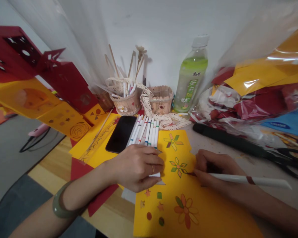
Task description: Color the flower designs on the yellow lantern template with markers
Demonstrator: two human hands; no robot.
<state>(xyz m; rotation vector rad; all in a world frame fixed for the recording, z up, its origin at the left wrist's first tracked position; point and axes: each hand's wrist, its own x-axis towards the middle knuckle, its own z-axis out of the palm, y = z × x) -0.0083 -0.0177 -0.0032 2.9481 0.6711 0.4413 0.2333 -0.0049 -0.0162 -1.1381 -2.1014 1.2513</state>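
My right hand [213, 168] grips a white felt-tip marker [238, 178] with a dark red band. Its dark tip is at a petal of the middle flower drawing [178, 167] on the yellow paper [161, 158]. My left hand [140, 167] lies palm down at the paper's left side, fingers slightly bent, with a ring on one finger. Beneath its fingers some white and clear material shows in part. Just beyond it lies a row of white markers [145, 130] with coloured ends. Other drawings on the sheet include a larger flower [186, 211], stars and small shapes.
A black phone [121, 134] lies left of the markers. Behind stand two decorated baskets [126, 104], lace ribbon [175, 121] and a green drink bottle [191, 76]. Black-handled scissors [290, 162] and a plastic bag [258, 89] are at right; red and yellow cut-paper boxes [64, 114] at left.
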